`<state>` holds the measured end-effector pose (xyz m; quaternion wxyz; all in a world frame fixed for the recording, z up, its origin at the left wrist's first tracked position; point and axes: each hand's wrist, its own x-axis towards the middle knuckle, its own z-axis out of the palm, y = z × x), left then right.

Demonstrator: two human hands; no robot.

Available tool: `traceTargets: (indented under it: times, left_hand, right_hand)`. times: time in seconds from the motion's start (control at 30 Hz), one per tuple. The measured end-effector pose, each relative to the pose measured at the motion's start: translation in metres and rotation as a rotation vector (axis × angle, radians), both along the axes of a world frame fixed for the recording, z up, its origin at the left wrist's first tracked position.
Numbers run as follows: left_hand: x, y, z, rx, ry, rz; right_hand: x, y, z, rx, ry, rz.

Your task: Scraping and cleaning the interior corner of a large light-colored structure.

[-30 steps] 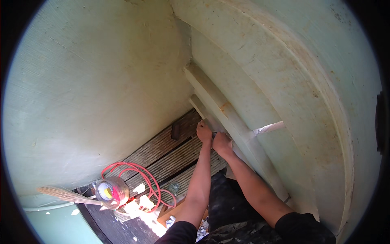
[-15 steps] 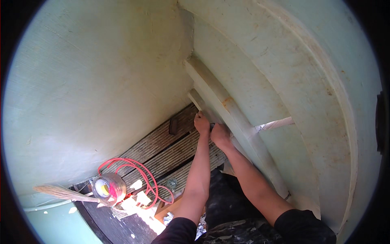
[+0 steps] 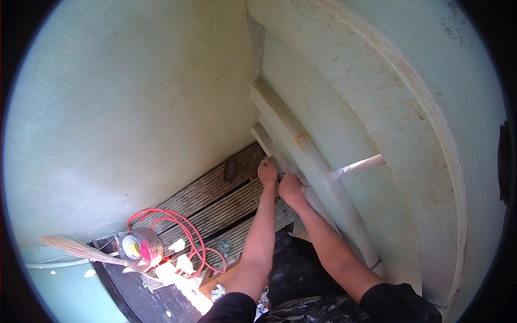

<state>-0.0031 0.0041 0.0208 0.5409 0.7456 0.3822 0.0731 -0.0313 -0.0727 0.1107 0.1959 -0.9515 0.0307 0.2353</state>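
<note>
Both arms reach forward to the low pale ledge (image 3: 264, 138) along the foot of the right-hand wall. My left hand (image 3: 267, 171) is closed against it, its fingers curled; what they hold, if anything, is hidden. Just behind and to the right, my right hand (image 3: 291, 187) is wrapped in a fist. A small dark end of an object (image 3: 281, 176) sticks out of that fist towards my left wrist; its kind cannot be made out. Ribbed wooden boards (image 3: 210, 194) lie below both hands.
On the left stand a clear round container (image 3: 151, 248) and a straw broom (image 3: 81, 247), beside a looped red hose (image 3: 186, 226). A glass-like object (image 3: 224, 246) and a dark block (image 3: 230, 171) lie on the boards. A larger pale beam (image 3: 301, 137) runs along the right wall.
The view has shifted slightly, so the scene sits a little lower and further left. Both hands stay closed at the low ledge, slightly nearer along it.
</note>
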Motion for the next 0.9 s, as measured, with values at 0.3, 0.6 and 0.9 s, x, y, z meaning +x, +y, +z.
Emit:
traceTargets:
  times: [0.3, 0.6, 0.9]
  left_hand:
    - [0.016, 0.010, 0.001, 0.070, -0.043, -0.060]
    - [0.017, 0.003, 0.017, -0.014, 0.050, -0.138]
    - [0.017, 0.009, 0.015, 0.086, 0.090, -0.219]
  right_hand:
    - [-0.001, 0.000, -0.004, 0.006, -0.019, 0.049]
    - [0.001, -0.008, 0.004, -0.006, -0.026, -0.001]
    - [0.000, -0.008, 0.005, 0.004, 0.000, 0.010]
